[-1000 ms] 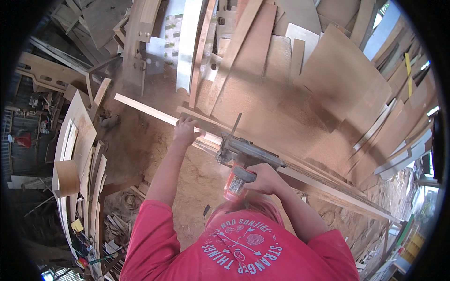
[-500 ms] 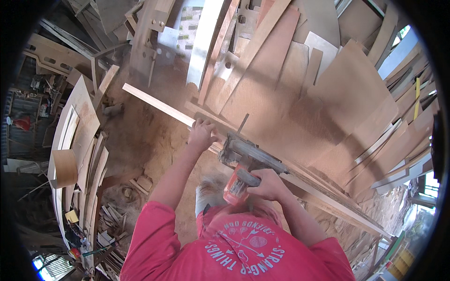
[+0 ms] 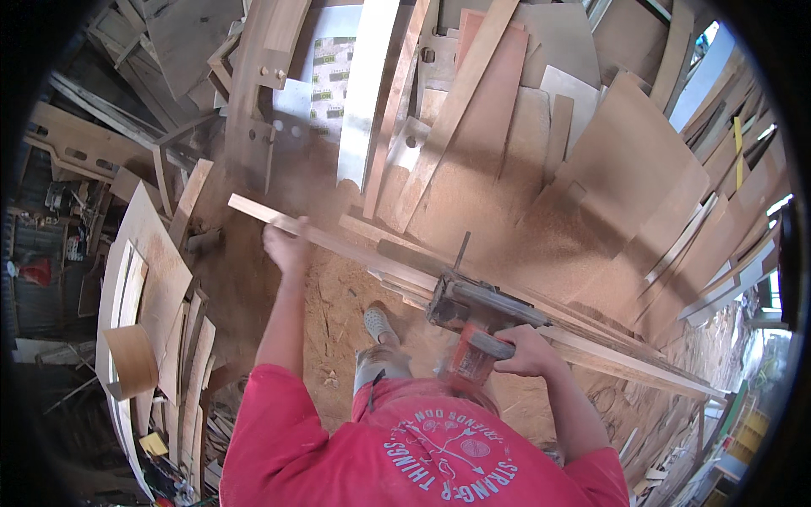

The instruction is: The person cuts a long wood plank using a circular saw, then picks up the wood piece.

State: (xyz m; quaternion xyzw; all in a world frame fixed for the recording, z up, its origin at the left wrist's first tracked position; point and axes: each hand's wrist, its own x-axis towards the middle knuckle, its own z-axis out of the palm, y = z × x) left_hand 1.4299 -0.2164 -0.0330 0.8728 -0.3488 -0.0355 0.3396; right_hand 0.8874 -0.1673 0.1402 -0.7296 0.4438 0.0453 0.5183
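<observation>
My right hand (image 3: 528,351) is wrapped around the dark handle of a dusty circular saw (image 3: 473,355) with a red body. The saw sits on a long wooden board (image 3: 591,342) that slants across from upper left to lower right, and a thin metal rod sticks up from its front. My left hand (image 3: 287,245), slightly blurred, closes on a pale wooden strip (image 3: 359,252) near its far left end. That strip runs from the hand to the front of the saw. The saw's blade is hidden from view.
Sawdust covers the floor (image 3: 338,325). Leaning boards and panels (image 3: 638,160) stand across the far side and right. Stacked curved panels (image 3: 156,279) and a bent wooden piece (image 3: 131,362) are at the left. My shoe (image 3: 378,324) is below the strip.
My left hand has moved left along the strip, away from the saw, toward the strip's end. The saw and my right hand appear slightly further right and lower as the view shifts.
</observation>
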